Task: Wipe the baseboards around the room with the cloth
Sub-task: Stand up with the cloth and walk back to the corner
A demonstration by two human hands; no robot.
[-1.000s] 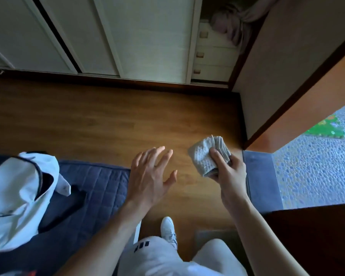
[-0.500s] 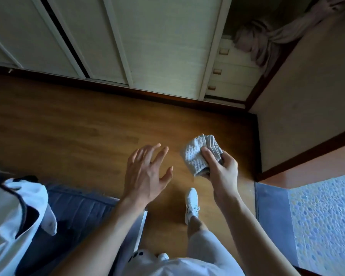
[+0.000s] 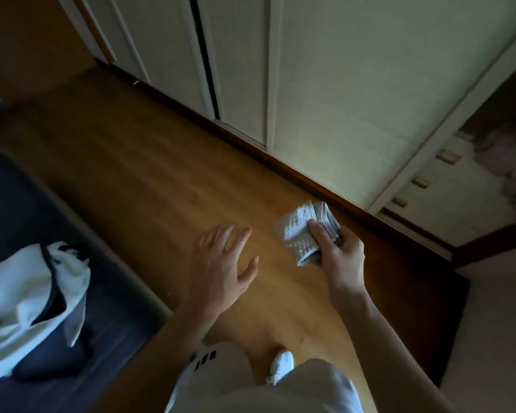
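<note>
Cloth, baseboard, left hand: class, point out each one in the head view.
Cloth (image 3: 298, 234): head view, middle of its textured face.
Baseboard (image 3: 292, 173): head view, dark strip under the closet doors (image 3: 325, 99).
Left hand (image 3: 221, 260): head view, back of the hand.

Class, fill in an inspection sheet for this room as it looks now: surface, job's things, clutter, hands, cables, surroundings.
Surface: wooden floor, bare planks in the middle.
Job's things: folded grey cloth, held in the air; dark baseboard below the sliding doors, untouched.
Clutter: white garment on a dark mat.
Hands: right hand grips the cloth; left hand open, empty.
Cables: nothing seen.
Surroundings: pale sliding doors, drawers beside them.
</note>
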